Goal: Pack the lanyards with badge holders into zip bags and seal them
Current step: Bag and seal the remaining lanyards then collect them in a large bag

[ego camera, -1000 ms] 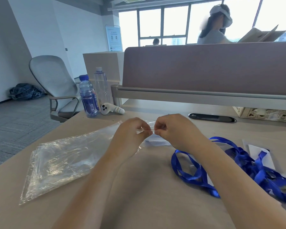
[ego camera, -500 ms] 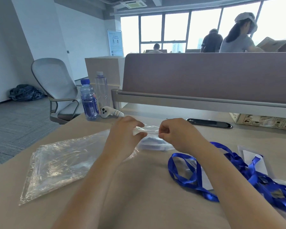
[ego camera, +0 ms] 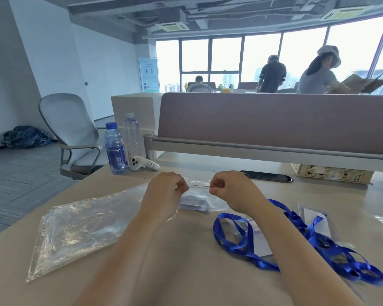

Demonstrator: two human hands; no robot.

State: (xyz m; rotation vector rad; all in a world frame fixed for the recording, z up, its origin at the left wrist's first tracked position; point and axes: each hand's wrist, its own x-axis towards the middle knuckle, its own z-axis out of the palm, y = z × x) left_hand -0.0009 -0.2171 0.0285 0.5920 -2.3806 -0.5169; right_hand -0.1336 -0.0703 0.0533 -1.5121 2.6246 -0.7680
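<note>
Both hands are pinching the zip bag (ego camera: 197,196) along its top strip, the left hand (ego camera: 164,191) and right hand (ego camera: 228,188) at opposite ends, so the seal is running left to right between them. The bag is lying just beyond the wrists, while the blue lanyards (ego camera: 296,244) are waiting nearer the right arm.

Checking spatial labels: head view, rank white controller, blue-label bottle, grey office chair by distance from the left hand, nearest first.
From the left hand:
1. white controller, on the desk just beyond the hand, slightly left.
2. blue-label bottle, further left, at the desk's far corner.
3. grey office chair, off the desk, on the floor to the far left.
</note>
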